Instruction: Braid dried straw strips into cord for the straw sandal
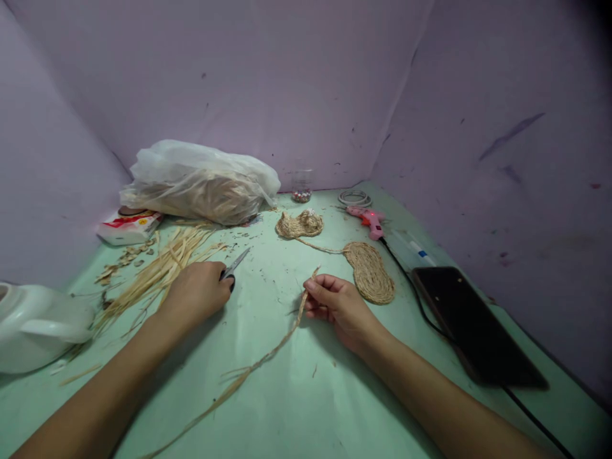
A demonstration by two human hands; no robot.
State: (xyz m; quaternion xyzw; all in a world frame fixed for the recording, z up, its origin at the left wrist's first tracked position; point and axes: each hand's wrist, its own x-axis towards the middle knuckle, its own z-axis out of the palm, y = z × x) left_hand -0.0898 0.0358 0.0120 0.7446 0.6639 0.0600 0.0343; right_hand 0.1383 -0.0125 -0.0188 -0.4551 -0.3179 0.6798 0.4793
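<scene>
My left hand (198, 290) is closed round the dark handles of a pair of scissors (236, 262), whose blades point away to the upper right. Between the thumb and fingers of my right hand (335, 306) is the tip of a braided straw cord (302, 309). The cord trails down to the lower left, where its strands come loose. Beyond my right hand lies a flat coiled sole-shaped straw piece (370, 273). A thin cord links it to a second straw piece (299, 224) with a raised part on top.
Loose straw strands (179, 248) lie left, near a white jug (43, 328). Behind are a plastic bag (201, 185), a small box (129, 228) and a jar of beads (301, 188). At right are a pink glue gun (368, 218), its black cord and a dark phone (473, 325).
</scene>
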